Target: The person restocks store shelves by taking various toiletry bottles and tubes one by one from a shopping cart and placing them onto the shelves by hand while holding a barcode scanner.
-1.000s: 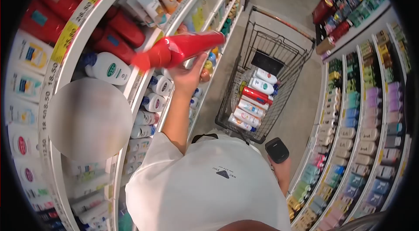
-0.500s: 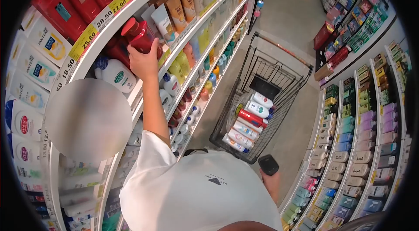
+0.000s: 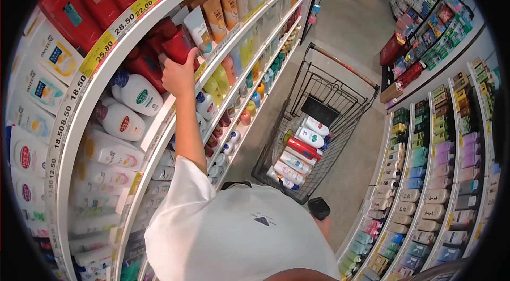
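My left hand (image 3: 179, 75) reaches into the shelf on the left, its fingers and thumb closed around a red bottle (image 3: 178, 46). Other red bottles (image 3: 142, 66) stand beside it, and the hand covers its lower part. Just below my left hand are white bottles with a green label (image 3: 141, 95) and a red label (image 3: 125, 120). Low at my right side, my right hand (image 3: 322, 226) is partly hidden by my white shirt. It holds a black handheld device (image 3: 319, 208) whose exact kind I cannot make out.
A wire shopping cart (image 3: 340, 58) stands ahead, with several bottles (image 3: 300, 148) lying in it. White shelf edges with price tags (image 3: 125, 23) run along the left. Stocked shelves (image 3: 419, 175) line the right side, and grey floor (image 3: 340, 15) stretches beyond the cart.
The red bottle in my left hand has shifted slightly and sits further back among the other red bottles. My right hand with the black device has moved a little left and down.
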`<state>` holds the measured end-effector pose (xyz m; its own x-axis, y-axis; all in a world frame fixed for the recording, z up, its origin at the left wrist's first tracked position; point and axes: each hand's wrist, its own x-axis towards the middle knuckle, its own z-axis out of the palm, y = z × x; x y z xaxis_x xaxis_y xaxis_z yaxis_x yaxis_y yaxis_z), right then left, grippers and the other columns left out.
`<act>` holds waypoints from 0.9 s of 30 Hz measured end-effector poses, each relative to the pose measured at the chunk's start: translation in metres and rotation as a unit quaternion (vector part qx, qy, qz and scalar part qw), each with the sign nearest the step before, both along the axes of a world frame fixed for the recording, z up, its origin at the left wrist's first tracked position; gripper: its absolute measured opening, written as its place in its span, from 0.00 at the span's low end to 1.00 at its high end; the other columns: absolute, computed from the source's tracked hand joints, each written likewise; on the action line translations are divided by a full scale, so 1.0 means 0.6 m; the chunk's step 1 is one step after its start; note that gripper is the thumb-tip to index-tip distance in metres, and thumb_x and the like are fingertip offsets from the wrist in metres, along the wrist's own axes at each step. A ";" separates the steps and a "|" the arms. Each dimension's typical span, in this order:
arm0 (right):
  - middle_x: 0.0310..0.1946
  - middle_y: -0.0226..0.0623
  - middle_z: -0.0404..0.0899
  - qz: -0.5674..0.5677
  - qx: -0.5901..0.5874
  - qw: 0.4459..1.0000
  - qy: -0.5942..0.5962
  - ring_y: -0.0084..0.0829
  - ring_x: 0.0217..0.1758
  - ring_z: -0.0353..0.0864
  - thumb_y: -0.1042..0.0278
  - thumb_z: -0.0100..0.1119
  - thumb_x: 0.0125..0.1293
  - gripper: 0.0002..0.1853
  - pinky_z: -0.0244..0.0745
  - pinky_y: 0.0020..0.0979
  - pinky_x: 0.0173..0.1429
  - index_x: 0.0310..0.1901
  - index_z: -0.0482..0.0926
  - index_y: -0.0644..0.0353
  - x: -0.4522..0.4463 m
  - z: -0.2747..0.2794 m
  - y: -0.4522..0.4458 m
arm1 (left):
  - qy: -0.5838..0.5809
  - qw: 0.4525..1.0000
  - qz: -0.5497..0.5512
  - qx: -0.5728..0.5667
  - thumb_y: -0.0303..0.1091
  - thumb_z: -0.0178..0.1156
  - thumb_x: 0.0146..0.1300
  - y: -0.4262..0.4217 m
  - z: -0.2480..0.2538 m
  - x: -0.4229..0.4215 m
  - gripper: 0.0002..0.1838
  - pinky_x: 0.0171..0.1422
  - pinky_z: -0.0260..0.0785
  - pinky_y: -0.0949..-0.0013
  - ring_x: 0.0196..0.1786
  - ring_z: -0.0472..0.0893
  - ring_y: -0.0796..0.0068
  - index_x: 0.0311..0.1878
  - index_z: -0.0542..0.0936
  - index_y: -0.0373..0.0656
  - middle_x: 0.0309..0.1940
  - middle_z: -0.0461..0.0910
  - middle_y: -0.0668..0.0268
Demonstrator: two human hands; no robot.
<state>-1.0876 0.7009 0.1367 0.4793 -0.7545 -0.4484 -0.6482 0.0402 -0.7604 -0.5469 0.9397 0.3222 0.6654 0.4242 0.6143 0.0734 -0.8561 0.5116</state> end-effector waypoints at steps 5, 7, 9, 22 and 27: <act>0.20 0.32 0.80 0.014 0.020 1.000 0.019 0.24 0.22 0.77 0.63 0.74 0.56 0.13 0.72 0.33 0.29 0.35 0.86 0.64 -0.010 -0.029 -0.010 | 0.006 1.000 -0.028 0.004 0.73 0.70 0.48 0.008 -0.026 0.007 0.52 0.49 0.75 0.44 0.42 0.83 0.38 0.60 0.71 0.33 0.37 0.83 0.42; 0.20 0.33 0.81 0.019 0.008 1.000 0.021 0.24 0.22 0.78 0.62 0.74 0.56 0.14 0.73 0.34 0.29 0.35 0.86 0.65 -0.017 -0.047 -0.012 | -0.071 0.996 -0.044 0.018 0.70 0.72 0.49 0.009 -0.040 0.001 0.50 0.54 0.73 0.47 0.47 0.82 0.40 0.60 0.72 0.34 0.44 0.81 0.42; 0.20 0.34 0.81 0.022 -0.005 0.999 0.023 0.25 0.22 0.79 0.61 0.74 0.56 0.14 0.74 0.35 0.30 0.35 0.86 0.65 -0.025 -0.055 -0.013 | -0.108 0.993 -0.046 0.024 0.66 0.74 0.49 0.011 -0.052 0.001 0.47 0.57 0.71 0.50 0.48 0.80 0.44 0.60 0.73 0.35 0.44 0.80 0.46; 0.17 0.28 0.78 -0.007 0.052 0.999 -0.008 0.22 0.19 0.75 0.61 0.74 0.57 0.14 0.67 0.30 0.25 0.30 0.84 0.63 -0.013 -0.048 -0.014 | 0.063 0.256 -0.854 -0.449 0.65 0.32 0.79 -0.102 0.125 -0.224 0.40 0.40 0.75 0.66 0.37 0.82 0.63 0.50 0.79 0.33 0.36 0.81 0.49; 0.19 0.29 0.79 -0.014 0.047 0.998 0.032 0.21 0.19 0.76 0.60 0.75 0.57 0.14 0.69 0.29 0.25 0.33 0.85 0.63 -0.008 -0.025 -0.004 | 0.298 -0.149 -0.713 -0.617 0.74 0.24 0.73 -0.177 0.224 -0.365 0.50 0.81 0.48 0.51 0.78 0.56 0.45 0.82 0.40 0.41 0.77 0.43 0.33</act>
<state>-1.0926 0.6985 0.1216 0.4269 -0.7206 -0.5463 -0.6925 0.1281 -0.7100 -0.7658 0.8333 0.4566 0.1113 -0.8074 0.5794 0.8870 0.3436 0.3084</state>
